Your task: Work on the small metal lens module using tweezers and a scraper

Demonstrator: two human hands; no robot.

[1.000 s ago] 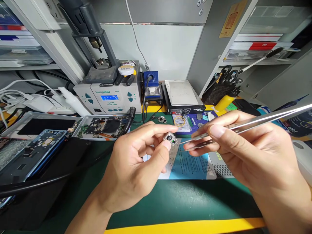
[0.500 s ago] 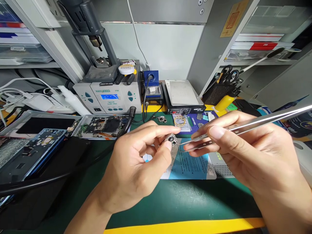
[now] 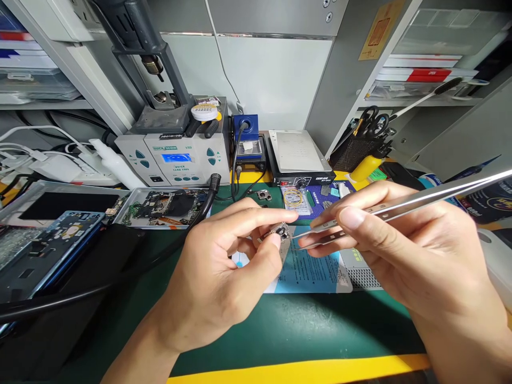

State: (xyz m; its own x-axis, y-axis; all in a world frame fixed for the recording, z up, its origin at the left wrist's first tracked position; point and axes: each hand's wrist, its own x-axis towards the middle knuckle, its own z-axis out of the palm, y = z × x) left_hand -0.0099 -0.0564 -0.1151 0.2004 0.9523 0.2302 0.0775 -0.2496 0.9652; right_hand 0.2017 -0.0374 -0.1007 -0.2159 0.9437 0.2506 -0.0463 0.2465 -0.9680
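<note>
Camera part [image 3: 284,231] is pinched by left hand [image 3: 224,269], spread-tipped tweezers [image 3: 416,201] by right hand [image 3: 420,253] — close inspection, apparently; steady tips seem needed next.

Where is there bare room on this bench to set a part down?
The widest free patch is green mat bordered by the blue card, yellow strip, left hand and right hand. A narrower one lies between left hand and black hose. Crowded: the left, with circuit boards and a blue phone frame, and the back, around the hot-air station.
</note>
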